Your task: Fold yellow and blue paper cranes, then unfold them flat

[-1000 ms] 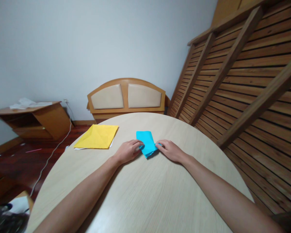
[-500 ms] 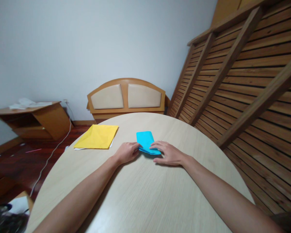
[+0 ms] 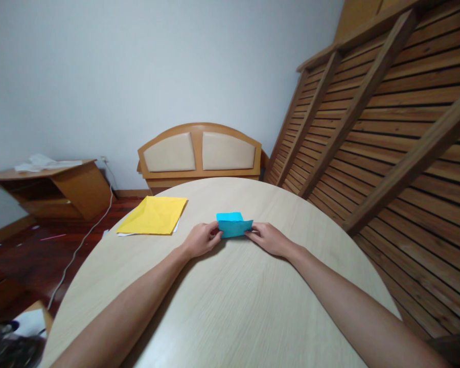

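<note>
A small folded blue paper (image 3: 233,225) lies on the round light-wood table (image 3: 230,306), a little past the middle. My left hand (image 3: 201,239) pinches its left end with the fingertips. At its right end my right hand (image 3: 267,238) does the same. The near flap of the blue paper is folded up and stands slightly raised between the two hands. Both forearms stretch across the table toward the paper.
A creased yellow paper (image 3: 153,216) lies on a white sheet at the table's far left. Behind stand a wooden headboard (image 3: 199,152), a low wooden cabinet (image 3: 49,186) at left and a slatted wooden frame (image 3: 387,117) leaning at right. A cable (image 3: 85,238) runs over the floor.
The blue paper went from a long slanted strip to a shorter folded piece. My right hand moved over it, pressed, then drew back to its right end; my left hand stayed put.
</note>
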The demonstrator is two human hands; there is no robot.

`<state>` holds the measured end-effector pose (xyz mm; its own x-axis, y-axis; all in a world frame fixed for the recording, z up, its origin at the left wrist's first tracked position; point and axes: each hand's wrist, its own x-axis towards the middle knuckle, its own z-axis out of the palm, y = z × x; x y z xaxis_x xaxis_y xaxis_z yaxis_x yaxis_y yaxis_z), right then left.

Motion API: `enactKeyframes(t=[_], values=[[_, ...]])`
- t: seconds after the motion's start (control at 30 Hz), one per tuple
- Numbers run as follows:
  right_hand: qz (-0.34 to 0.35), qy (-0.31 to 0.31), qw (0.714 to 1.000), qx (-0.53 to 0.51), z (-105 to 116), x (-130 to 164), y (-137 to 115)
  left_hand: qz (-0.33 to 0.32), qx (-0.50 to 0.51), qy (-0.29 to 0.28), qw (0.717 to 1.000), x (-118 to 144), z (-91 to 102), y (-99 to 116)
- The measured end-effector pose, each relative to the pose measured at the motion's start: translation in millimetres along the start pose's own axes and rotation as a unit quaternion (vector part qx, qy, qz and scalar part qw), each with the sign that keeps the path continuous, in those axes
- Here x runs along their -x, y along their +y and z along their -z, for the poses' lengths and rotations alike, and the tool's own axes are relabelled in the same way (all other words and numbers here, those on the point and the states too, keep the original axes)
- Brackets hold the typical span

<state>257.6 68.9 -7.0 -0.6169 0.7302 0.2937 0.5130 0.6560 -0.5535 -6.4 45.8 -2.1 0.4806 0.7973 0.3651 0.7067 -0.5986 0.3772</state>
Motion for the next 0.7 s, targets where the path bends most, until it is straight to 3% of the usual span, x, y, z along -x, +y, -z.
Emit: enactKeyframes(t=[0.3, 0.5, 0.7], values=[[-0.047, 0.072, 0.996, -0.034, -9, -2, 7, 0.087, 0.077, 0.027, 0.993, -1, -12.0, -6], [-0.058, 0.085, 0.991, -0.086, -14, -4, 7, 0.079, 0.108, 0.032, 0.99, 0, -17.0, -13], [-0.076, 0.089, 0.99, -0.082, -16, -4, 12, 0.048, 0.041, 0.007, 0.998, 2, -12.2, -6]])
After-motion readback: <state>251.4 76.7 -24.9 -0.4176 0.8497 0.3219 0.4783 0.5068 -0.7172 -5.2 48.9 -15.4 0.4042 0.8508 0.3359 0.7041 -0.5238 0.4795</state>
